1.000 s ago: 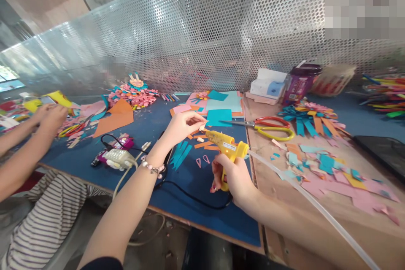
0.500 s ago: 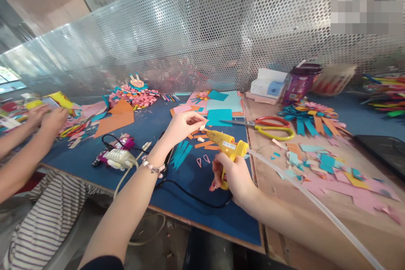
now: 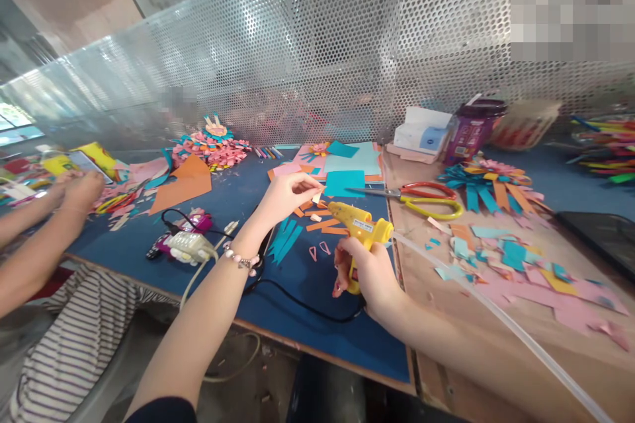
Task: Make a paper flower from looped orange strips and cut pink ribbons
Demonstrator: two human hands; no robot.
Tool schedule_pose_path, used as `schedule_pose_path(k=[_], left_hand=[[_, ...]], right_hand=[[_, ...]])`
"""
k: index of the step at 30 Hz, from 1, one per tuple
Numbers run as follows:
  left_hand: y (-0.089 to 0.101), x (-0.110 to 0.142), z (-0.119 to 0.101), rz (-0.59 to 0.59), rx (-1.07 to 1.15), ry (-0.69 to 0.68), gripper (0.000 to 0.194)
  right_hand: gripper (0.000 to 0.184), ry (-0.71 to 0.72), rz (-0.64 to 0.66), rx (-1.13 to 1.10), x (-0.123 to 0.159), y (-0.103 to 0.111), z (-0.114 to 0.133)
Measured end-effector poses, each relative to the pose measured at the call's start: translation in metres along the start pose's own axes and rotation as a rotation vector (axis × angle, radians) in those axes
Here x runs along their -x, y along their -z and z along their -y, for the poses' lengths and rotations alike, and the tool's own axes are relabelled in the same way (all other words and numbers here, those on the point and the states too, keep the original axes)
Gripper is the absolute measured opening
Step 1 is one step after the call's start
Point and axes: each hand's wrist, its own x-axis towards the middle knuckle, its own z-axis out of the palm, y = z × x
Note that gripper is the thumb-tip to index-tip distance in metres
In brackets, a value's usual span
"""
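Note:
Between the fingertips of my left hand (image 3: pixel 288 197) is a small pale paper strip (image 3: pixel 316 198). My right hand (image 3: pixel 370 271) is wrapped round the handle of a yellow hot glue gun (image 3: pixel 358 223), its nozzle pointing left, a little apart from the strip. A long clear glue stick (image 3: pixel 496 317) runs out of the gun's back end. Below my left hand lie orange paper strips (image 3: pixel 327 227), teal fringed strips (image 3: pixel 285 239) and two small pink paper loops (image 3: pixel 313 253). Teal paper sheets (image 3: pixel 344 183) lie just behind.
Scissors (image 3: pixel 430 201) with red and yellow handles lie right of the sheets. Paper scraps (image 3: pixel 516 258) and a phone (image 3: pixel 600 241) are at right. A power strip (image 3: pixel 191 246) with cords sits at left. A co-worker's hands (image 3: pixel 82 192) are far left. Perforated metal (image 3: pixel 322 46) stands behind.
My right hand has drawn the glue gun slightly right, so the nozzle is farther from the pale strip. My left hand has stayed nearly in place.

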Motion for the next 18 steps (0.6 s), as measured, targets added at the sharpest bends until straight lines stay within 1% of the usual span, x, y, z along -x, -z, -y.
schedule_pose_path(k=[3, 5, 8, 10, 12, 14, 16, 18], left_hand=[[0.000, 0.000, -0.001, -0.036, 0.053, 0.022, 0.019], [0.001, 0.000, -0.005, -0.083, 0.158, 0.031, 0.018], [0.010, 0.000, -0.013, -0.210, 0.366, 0.027, 0.016], [0.020, 0.000, -0.017, -0.305, 0.510, 0.038, 0.015], [0.031, -0.002, -0.022, -0.345, 0.659, 0.068, 0.014], [0.043, -0.003, -0.030, -0.326, 0.774, 0.090, 0.012], [0.053, -0.002, -0.042, -0.315, 0.827, 0.079, 0.010], [0.061, -0.001, -0.056, -0.365, 0.826, 0.042, 0.010]], right_hand=[[0.025, 0.065, 0.021, -0.042, 0.003, 0.000, -0.002], [0.024, 0.119, 0.051, -0.066, 0.005, 0.001, -0.005], [0.019, 0.245, 0.067, -0.085, 0.007, 0.001, -0.006], [0.018, 0.349, 0.071, -0.090, 0.008, 0.000, 0.001], [0.018, 0.440, 0.069, -0.048, 0.004, -0.004, 0.014], [0.018, 0.508, 0.028, 0.076, -0.007, -0.009, 0.033], [0.025, 0.585, -0.010, 0.222, -0.028, -0.020, 0.056], [0.035, 0.688, -0.005, 0.359, -0.058, -0.037, 0.080]])
